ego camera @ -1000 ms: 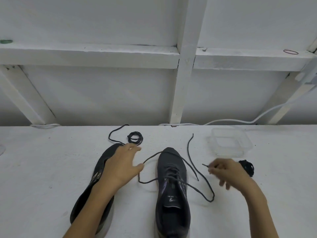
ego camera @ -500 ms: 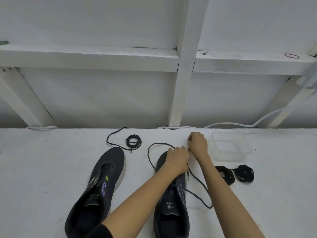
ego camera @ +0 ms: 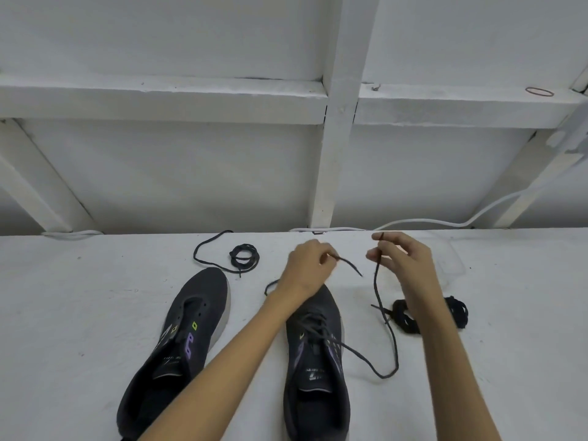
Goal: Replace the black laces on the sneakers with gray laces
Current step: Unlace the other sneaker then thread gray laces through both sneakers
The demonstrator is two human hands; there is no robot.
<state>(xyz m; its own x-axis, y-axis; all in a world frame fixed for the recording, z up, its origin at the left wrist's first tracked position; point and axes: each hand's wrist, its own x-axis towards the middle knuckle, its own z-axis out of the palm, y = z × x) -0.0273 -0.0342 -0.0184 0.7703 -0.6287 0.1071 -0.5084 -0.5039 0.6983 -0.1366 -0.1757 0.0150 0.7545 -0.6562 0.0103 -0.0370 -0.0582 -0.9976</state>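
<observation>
Head view: both lace ends are held up beyond the laced sneaker point(ego camera: 315, 361).
One end of the lace point(ego camera: 376, 281) is pinched by the left hand point(ego camera: 307, 265), the other by the right hand point(ego camera: 404, 259). It is judged light and limp, best gripped at the stiff tips.

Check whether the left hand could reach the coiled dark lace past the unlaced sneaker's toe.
Probably yes: the coiled dark lace lies just left of the left hand, nothing between them. That hand pinches a lace end, though, so it must let go first.

Coiled lace point(ego camera: 244, 255) behind L sneaker point(ego camera: 178, 342)
</observation>
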